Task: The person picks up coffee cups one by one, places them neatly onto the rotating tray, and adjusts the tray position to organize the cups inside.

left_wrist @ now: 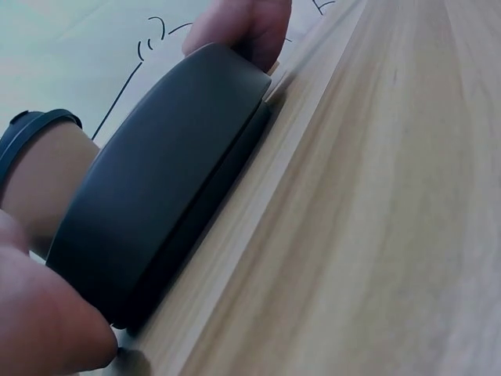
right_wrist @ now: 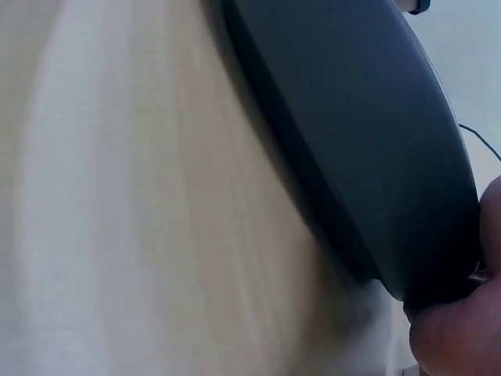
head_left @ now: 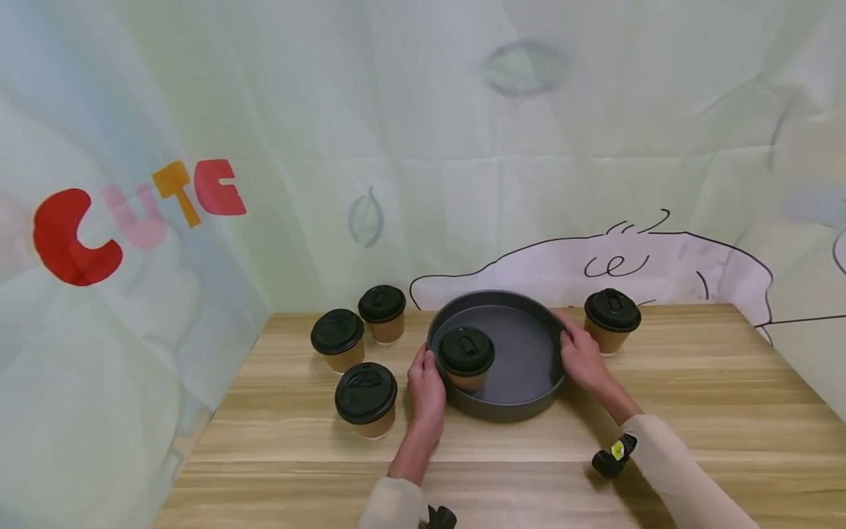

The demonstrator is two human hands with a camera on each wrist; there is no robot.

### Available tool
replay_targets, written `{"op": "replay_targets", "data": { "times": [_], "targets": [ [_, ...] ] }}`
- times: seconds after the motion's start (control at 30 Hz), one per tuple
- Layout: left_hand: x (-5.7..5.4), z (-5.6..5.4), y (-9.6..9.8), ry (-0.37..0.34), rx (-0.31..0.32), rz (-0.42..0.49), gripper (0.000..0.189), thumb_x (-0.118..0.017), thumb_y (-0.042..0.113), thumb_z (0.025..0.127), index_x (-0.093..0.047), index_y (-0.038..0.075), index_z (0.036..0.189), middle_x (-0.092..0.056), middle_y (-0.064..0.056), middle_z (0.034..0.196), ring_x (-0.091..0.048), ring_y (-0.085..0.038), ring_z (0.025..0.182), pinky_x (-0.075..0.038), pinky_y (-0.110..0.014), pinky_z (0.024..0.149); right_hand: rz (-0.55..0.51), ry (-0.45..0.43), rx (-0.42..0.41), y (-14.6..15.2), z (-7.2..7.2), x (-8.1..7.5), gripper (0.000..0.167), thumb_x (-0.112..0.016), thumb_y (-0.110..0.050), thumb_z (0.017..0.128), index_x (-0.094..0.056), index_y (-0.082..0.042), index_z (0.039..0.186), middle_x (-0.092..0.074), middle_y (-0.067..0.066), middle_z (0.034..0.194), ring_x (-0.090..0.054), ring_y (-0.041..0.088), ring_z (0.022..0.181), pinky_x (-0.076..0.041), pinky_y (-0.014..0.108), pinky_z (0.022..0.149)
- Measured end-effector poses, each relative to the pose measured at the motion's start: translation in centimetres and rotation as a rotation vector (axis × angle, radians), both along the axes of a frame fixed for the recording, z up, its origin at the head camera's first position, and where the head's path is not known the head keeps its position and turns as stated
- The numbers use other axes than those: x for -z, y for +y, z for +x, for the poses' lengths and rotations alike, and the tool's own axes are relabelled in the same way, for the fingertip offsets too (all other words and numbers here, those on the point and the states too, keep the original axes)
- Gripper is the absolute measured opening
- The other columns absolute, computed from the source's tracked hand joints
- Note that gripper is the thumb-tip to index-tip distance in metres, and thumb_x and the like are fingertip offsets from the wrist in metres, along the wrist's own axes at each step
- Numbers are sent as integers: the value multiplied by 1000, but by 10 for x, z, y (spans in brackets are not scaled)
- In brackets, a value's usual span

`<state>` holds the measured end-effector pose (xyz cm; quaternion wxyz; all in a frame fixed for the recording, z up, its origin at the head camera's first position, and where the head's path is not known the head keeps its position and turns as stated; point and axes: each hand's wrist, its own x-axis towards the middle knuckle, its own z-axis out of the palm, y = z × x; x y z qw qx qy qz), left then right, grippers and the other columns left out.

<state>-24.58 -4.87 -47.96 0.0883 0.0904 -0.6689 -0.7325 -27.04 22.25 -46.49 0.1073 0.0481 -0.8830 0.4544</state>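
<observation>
A round dark grey pan (head_left: 525, 345) is held level by both hands at the middle of the table. My left hand (head_left: 426, 386) grips its left side, thumb at the rim. On the opposite side my right hand (head_left: 584, 360) grips the wall the same way. Inside the pan, against its left part, a paper cup (head_left: 468, 354) with a black lid stands upright. The outer wall of the pan (left_wrist: 156, 180) fills much of the left wrist view, with a dark strip of shadow beneath it; I cannot tell whether the base touches the wood.
Left of the pan stand three more lidded brown cups: one at the back (head_left: 383, 314), one further left (head_left: 339, 339), one nearer (head_left: 366, 399). Another lidded cup (head_left: 611, 321) stands just behind my right hand. A printed cloth (head_left: 396, 132) hangs behind the wooden table (head_left: 515, 470).
</observation>
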Motion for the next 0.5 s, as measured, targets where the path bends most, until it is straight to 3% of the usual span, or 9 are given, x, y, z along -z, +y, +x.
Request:
{"op": "replay_targets", "data": {
  "times": [0.27,0.5],
  "targets": [
    [-2,-1,1,-15,-3,-14,48,-31,13,113,-38,-10,154,-38,-26,160,-29,-39,151,-23,-52,123,-51,-21,4,-2,25,1,48,-36,-5,110,-37,6,157,-40,30,157,-34,44,148,-26,58,120],
    [-3,0,1,-12,-10,6,48,-32,12,112,-40,-9,154,-41,-25,159,-31,-37,151,-23,-50,124,-37,-109,64,-7,44,-1,52,-38,-15,112,-32,5,159,-33,29,162,-31,45,149,-25,58,121]
  ]
}}
